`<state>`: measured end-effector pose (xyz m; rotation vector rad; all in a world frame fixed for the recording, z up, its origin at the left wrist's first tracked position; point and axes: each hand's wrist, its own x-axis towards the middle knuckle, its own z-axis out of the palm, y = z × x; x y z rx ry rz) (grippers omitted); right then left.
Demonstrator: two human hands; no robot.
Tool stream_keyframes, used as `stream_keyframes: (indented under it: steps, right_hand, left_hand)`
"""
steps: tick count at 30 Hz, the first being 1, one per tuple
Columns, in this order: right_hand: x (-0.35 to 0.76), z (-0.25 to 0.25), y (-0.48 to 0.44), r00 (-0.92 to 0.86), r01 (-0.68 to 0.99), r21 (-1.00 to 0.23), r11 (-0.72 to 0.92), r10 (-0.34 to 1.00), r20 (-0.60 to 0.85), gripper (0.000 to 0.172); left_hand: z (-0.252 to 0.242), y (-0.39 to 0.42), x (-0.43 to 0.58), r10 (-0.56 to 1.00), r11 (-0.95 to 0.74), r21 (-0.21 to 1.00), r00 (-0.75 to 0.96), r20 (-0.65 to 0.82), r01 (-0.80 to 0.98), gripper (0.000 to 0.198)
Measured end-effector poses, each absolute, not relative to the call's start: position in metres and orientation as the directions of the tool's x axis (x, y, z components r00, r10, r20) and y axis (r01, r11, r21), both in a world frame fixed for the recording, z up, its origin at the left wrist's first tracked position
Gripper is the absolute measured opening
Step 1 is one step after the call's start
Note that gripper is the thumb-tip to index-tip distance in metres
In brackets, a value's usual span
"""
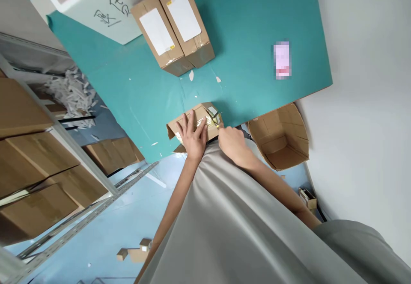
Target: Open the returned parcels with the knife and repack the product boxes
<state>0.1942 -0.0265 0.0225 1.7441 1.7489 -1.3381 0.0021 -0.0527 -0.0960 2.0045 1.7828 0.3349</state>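
Observation:
A small cardboard box (203, 110) lies at the near edge of the green table, with shiny clear tape on it and a flap standing out at its left end. My left hand (192, 140) rests flat on top of this box, fingers spread. At the box's right end, my right hand (231, 142) is closed around a yellow box cutter (217, 120). Its front part touches or lies right by the taped end; most of the handle is hidden in my fist.
Two taped cartons (173, 27) with white labels stand farther back beside a white foam box (102, 14). A pixelated pink item (282, 60) lies on the green table (253, 14). Below the right edge is an open carton (279, 136). Shelves with boxes (41, 160) stand left.

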Motion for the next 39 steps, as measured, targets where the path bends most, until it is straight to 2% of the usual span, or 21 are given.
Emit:
stream_keyframes:
  steps: [3, 5, 8, 10, 13, 15, 17, 20, 21, 23, 26, 29, 32, 36, 39]
  right_hand:
    - [0.228, 0.030, -0.038, -0.174, 0.884, -0.407, -0.229, 0.646, -0.743, 0.044]
    - [0.253, 0.021, -0.039, -0.072, 0.882, -0.375, -0.287, 0.702, -0.709, 0.048]
    - [0.282, -0.032, -0.023, 0.180, 0.896, -0.224, -0.382, 0.775, -0.606, 0.059]
    - [0.296, -0.084, -0.005, 0.258, 0.898, -0.156, -0.412, 0.778, -0.573, 0.064]
    - [0.306, -0.142, 0.017, 0.262, 0.906, -0.105, -0.410, 0.738, -0.622, 0.069]
    - [0.307, -0.151, 0.023, 0.219, 0.929, -0.100, -0.355, 0.750, -0.624, 0.073]
    - [0.300, -0.137, 0.021, 0.046, 0.957, -0.199, -0.212, 0.786, -0.617, 0.077]
    - [0.280, -0.099, 0.008, -0.388, 0.850, -0.524, 0.047, 0.729, -0.564, 0.081]
    - [0.271, -0.089, 0.003, -0.489, 0.786, -0.612, 0.089, 0.696, -0.526, 0.083]
    - [0.255, -0.077, -0.004, -0.584, 0.694, -0.709, 0.120, 0.670, -0.458, 0.084]
    - [0.241, -0.080, -0.006, -0.596, 0.660, -0.741, 0.127, 0.689, -0.413, 0.074]
    - [0.242, -0.093, -0.010, -0.590, 0.653, -0.744, 0.139, 0.710, -0.385, 0.052]
    - [0.246, -0.102, -0.028, -0.481, 0.700, -0.713, 0.045, 0.768, -0.423, 0.032]
    - [0.245, -0.111, -0.058, -0.326, 0.693, -0.709, -0.127, 0.823, -0.466, 0.023]
    - [0.242, -0.120, -0.064, -0.290, 0.621, -0.765, -0.172, 0.856, -0.428, 0.031]
  left_hand:
    - [-0.095, -0.053, 0.001, 0.983, -0.082, 0.479, 0.149, -0.105, 0.874, 0.040]
    - [-0.094, -0.054, 0.001, 0.983, -0.086, 0.481, 0.153, -0.102, 0.873, 0.040]
    - [-0.092, -0.056, 0.000, 0.982, -0.078, 0.481, 0.152, -0.117, 0.873, 0.042]
    - [-0.092, -0.057, 0.000, 0.980, -0.066, 0.481, 0.147, -0.132, 0.874, 0.043]
    - [-0.092, -0.058, -0.001, 0.978, -0.059, 0.483, 0.148, -0.148, 0.874, 0.042]
    - [-0.094, -0.058, -0.002, 0.975, -0.055, 0.493, 0.152, -0.160, 0.868, 0.040]
    - [-0.095, -0.058, -0.003, 0.973, -0.046, 0.510, 0.154, -0.171, 0.859, 0.039]
    - [-0.097, -0.057, -0.003, 0.972, -0.034, 0.535, 0.152, -0.177, 0.844, 0.040]
    - [-0.098, -0.057, -0.003, 0.973, -0.033, 0.542, 0.152, -0.176, 0.839, 0.040]
    - [-0.099, -0.057, -0.003, 0.974, -0.031, 0.555, 0.150, -0.171, 0.831, 0.041]
    - [-0.100, -0.059, -0.002, 0.975, -0.018, 0.562, 0.139, -0.175, 0.827, 0.044]
    - [-0.100, -0.061, -0.002, 0.974, -0.004, 0.559, 0.129, -0.184, 0.829, 0.044]
    - [-0.099, -0.062, -0.002, 0.974, 0.008, 0.559, 0.120, -0.192, 0.829, 0.043]
    - [-0.101, -0.062, -0.005, 0.977, -0.004, 0.565, 0.123, -0.172, 0.825, 0.040]
    - [-0.103, -0.061, -0.007, 0.981, -0.014, 0.578, 0.124, -0.152, 0.816, 0.039]
